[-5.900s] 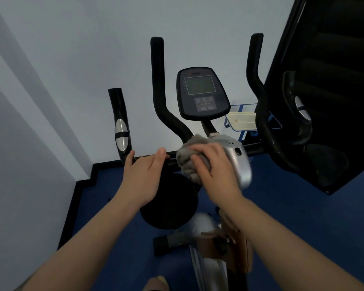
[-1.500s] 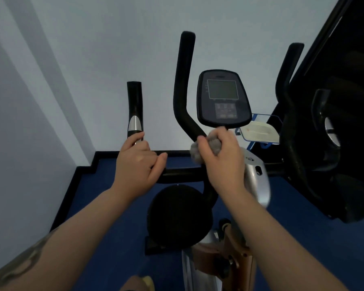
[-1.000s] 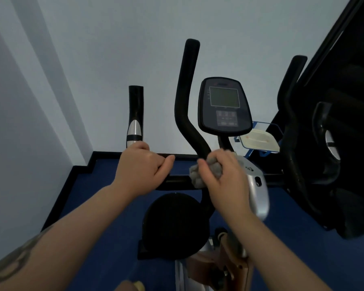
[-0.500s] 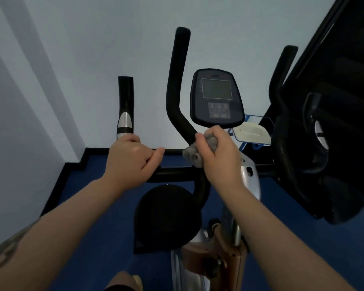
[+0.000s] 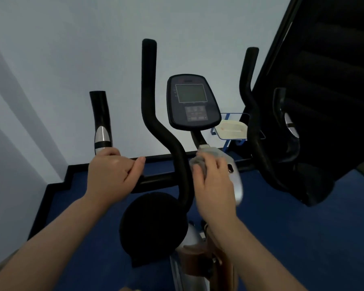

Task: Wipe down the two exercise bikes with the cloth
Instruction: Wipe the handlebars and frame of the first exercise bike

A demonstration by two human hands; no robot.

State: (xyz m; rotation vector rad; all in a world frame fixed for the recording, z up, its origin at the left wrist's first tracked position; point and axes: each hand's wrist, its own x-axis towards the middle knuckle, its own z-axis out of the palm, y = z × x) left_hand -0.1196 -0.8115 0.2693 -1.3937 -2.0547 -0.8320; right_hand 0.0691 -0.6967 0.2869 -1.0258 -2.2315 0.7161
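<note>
Two bare forearms enter from the lower edge, no sleeves visible. Left hand (image 5: 111,175) at 9 o'clock and right hand (image 5: 213,183) at 3 o'clock carry no gloves, rings or watch. A dark mark, possibly a tattoo, shows at 7 o'clock on the left arm.

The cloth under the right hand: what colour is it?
Grey. The cloth shows only in the head view, mostly covered by the right hand.
</note>
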